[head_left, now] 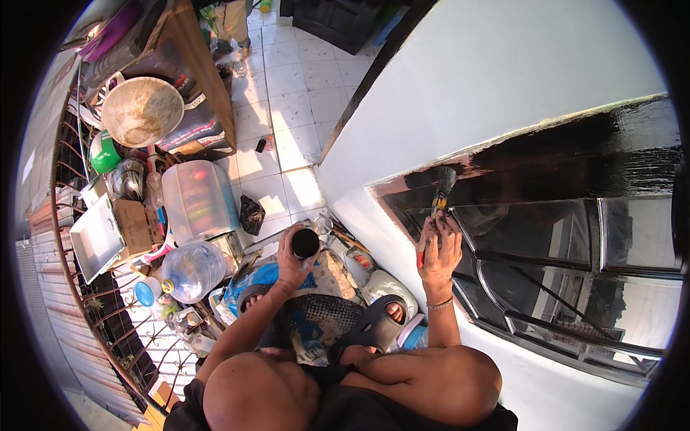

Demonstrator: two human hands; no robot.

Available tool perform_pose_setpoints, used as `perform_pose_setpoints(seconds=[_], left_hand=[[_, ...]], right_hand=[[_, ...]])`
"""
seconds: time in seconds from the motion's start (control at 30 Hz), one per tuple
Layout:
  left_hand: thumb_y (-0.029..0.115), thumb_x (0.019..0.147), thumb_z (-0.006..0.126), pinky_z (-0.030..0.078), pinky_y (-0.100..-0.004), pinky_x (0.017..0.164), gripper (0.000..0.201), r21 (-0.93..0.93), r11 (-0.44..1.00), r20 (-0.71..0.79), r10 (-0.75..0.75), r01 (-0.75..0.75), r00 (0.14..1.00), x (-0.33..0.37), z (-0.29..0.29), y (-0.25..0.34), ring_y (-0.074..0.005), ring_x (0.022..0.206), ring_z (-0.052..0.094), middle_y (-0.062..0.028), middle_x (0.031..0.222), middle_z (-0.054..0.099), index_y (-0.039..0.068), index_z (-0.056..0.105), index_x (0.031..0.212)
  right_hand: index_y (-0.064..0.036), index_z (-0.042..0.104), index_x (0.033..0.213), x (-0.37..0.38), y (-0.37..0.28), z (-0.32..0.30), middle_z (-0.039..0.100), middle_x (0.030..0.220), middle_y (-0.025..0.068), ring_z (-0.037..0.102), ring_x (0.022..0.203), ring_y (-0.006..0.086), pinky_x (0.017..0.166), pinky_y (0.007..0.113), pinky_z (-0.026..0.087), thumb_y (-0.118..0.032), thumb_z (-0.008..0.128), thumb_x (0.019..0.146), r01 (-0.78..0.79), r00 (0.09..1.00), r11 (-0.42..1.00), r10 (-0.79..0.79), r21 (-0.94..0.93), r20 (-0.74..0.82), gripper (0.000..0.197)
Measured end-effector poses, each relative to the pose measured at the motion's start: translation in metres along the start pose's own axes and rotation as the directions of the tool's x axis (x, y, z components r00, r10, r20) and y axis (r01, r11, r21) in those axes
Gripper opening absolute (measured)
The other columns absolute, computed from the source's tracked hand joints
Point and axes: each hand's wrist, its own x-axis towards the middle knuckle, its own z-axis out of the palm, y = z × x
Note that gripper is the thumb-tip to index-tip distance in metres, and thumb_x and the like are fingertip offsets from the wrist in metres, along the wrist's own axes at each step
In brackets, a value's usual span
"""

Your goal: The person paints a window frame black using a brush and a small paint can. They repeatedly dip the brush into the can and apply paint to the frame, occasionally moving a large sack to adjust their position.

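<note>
My right hand [440, 248] is closed round the handle of a paintbrush [445, 185]. The brush has dark bristles, and they point up at the window frame [535, 167], whose wide top board is coated in black with streaky patches at its right end. In my left hand [289, 258] I hold a cup of black paint [305, 243], its round mouth facing up. The cup's sides are mostly hidden by my fingers. Below the board, dark bars divide the glass panes [535, 228].
A white wall [525, 65] surrounds the window. To my left stand a clear plastic bin [198, 200], a large water bottle [195, 271], a cardboard box [135, 226] and a stained basin [142, 111]. A curved metal railing [86, 309] runs behind them. Another person's legs [233, 21] show far off.
</note>
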Motion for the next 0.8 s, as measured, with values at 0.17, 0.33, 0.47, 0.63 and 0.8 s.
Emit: perform_pose_setpoints(seconds=[0.17, 0.33, 0.47, 0.63, 0.8], left_hand=[[0.012, 0.078, 0.088, 0.053, -0.0425, 0.095, 0.059, 0.020, 1.000, 0.009, 0.018, -0.018, 1.000, 0.002, 0.005, 0.002, -0.0355, 0.110, 0.065, -0.0149, 0.122, 0.065, 0.006, 0.056, 0.127], [0.013, 0.078, 0.089, 0.053, -0.0427, 0.095, 0.059, 0.024, 1.000, 0.018, 0.006, -0.006, 1.000, 0.002, -0.001, 0.004, -0.0355, 0.110, 0.065, -0.0152, 0.121, 0.065, 0.006, 0.056, 0.127], [0.013, 0.078, 0.089, 0.053, -0.0429, 0.095, 0.060, 0.001, 1.000, 0.010, 0.014, -0.014, 1.000, 0.001, 0.007, 0.003, -0.0357, 0.110, 0.065, -0.0154, 0.121, 0.065, 0.006, 0.056, 0.127], [0.012, 0.078, 0.089, 0.053, -0.0428, 0.096, 0.060, 0.031, 0.999, 0.008, 0.009, -0.009, 1.000, 0.001, 0.001, 0.002, -0.0356, 0.110, 0.065, -0.0154, 0.122, 0.064, 0.006, 0.056, 0.128], [0.012, 0.078, 0.089, 0.053, -0.0435, 0.096, 0.060, 0.028, 0.999, 0.020, 0.027, -0.028, 0.999, 0.002, 0.003, 0.003, -0.0353, 0.110, 0.065, -0.0154, 0.122, 0.064, 0.006, 0.056, 0.128]], right_hand=[[-0.0014, 0.067, 0.103, -0.031, 0.008, 0.031, 0.069, 0.114, 0.0141, 0.070, 0.096, 0.0345, 0.078, 0.041, 0.060, 0.007, 0.077, 0.082, 0.000, 0.998, 0.979, 0.013, 0.204, -0.065, 0.025], [-0.0012, 0.065, 0.099, -0.016, 0.016, 0.032, 0.070, 0.115, 0.0155, 0.071, 0.095, 0.0342, 0.075, 0.040, 0.062, 0.007, 0.078, 0.079, -0.046, 0.997, 0.988, 0.055, 0.144, -0.059, 0.025], [-0.0018, 0.066, 0.100, 0.011, 0.027, 0.002, 0.071, 0.111, 0.0150, 0.072, 0.093, 0.0335, 0.074, 0.040, 0.062, 0.007, 0.080, 0.080, -0.025, 0.983, 1.000, 0.024, -0.006, -0.181, 0.026], [-0.0031, 0.068, 0.094, 0.019, 0.009, -0.012, 0.074, 0.102, 0.0111, 0.074, 0.086, 0.0299, 0.076, 0.037, 0.062, 0.007, 0.079, 0.082, -0.113, 0.941, 0.990, 0.135, 0.087, -0.309, 0.019], [-0.0033, 0.069, 0.098, 0.019, 0.025, -0.001, 0.073, 0.104, 0.0108, 0.073, 0.084, 0.0284, 0.073, 0.037, 0.062, 0.008, 0.080, 0.079, -0.055, 0.972, 0.994, 0.076, 0.099, -0.223, 0.024]])
